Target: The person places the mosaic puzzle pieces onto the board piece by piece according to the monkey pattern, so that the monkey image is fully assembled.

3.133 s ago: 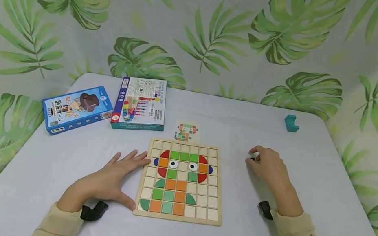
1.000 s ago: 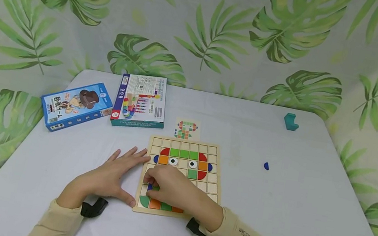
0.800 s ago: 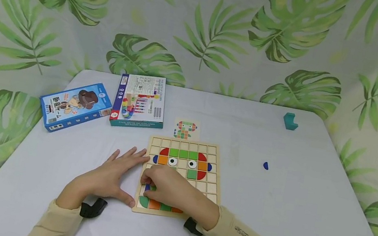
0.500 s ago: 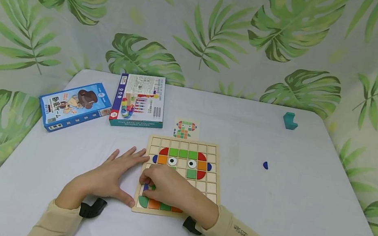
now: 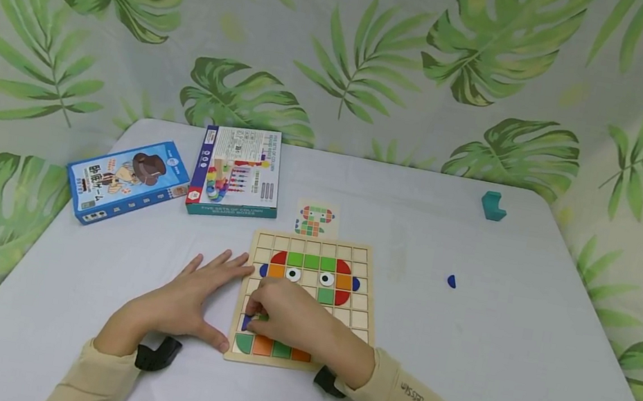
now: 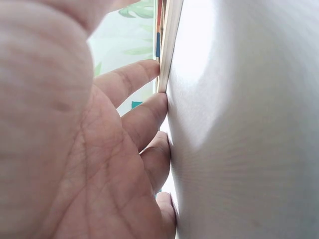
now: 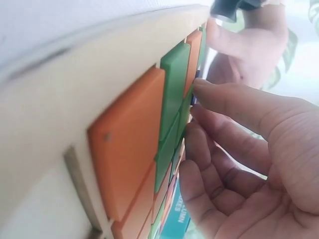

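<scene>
A wooden grid board (image 5: pixel 246 358) lies on the table, its cells partly filled with red, green, orange and blue tiles and two eye tiles (image 5: pixel 326 278). My left hand (image 5: pixel 189 299) is spread along the board's left side, thumb and fingertips touching its edge. Over the lower left of the board, my right hand (image 5: pixel 291 311) pinches a blue half-round tile (image 5: pixel 246 322) at a left-column cell. That hand hides several middle tiles. In the right wrist view, thumb and fingers meet at the blue tile (image 7: pixel 196 92), beyond the orange tiles (image 7: pixel 129 139).
A pattern card (image 5: pixel 321 220) lies just behind the board. Another blue half-round tile (image 5: pixel 452 281) is on the table to the right. A teal block (image 5: pixel 493 206) stands at the back right. At the back left are a blue box (image 5: pixel 129 180) and a beaded-column box (image 5: pixel 237 173).
From the table at right, my right hand has come over to the board's lower left with a blue tile, leaving another blue tile behind. Lately it shifts only slightly. My left hand stays put.
</scene>
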### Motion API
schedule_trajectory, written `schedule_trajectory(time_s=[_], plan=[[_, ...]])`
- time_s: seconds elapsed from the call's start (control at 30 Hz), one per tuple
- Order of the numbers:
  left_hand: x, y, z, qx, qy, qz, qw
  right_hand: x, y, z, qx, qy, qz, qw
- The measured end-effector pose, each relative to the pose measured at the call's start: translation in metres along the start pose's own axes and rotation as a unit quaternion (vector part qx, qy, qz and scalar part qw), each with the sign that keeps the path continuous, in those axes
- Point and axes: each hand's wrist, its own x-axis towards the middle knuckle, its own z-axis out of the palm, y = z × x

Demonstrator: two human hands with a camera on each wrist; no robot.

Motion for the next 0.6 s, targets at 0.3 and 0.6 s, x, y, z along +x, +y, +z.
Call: schedule_trajectory(time_s=[0.3,0.6], plan=[[-0.0005,-0.0014,0.0011,-0.003,-0.002,-0.001,1.0000,0.0028,-0.0017,0.0042,-0.025,0.002,-0.022,0.9995],[-0.0007,-0.0009,0.0006,-0.007,-0.002,-0.004,1.0000,0.0008,-0.0026,0.0026,-0.019,0.003,-0.010,0.9998]])
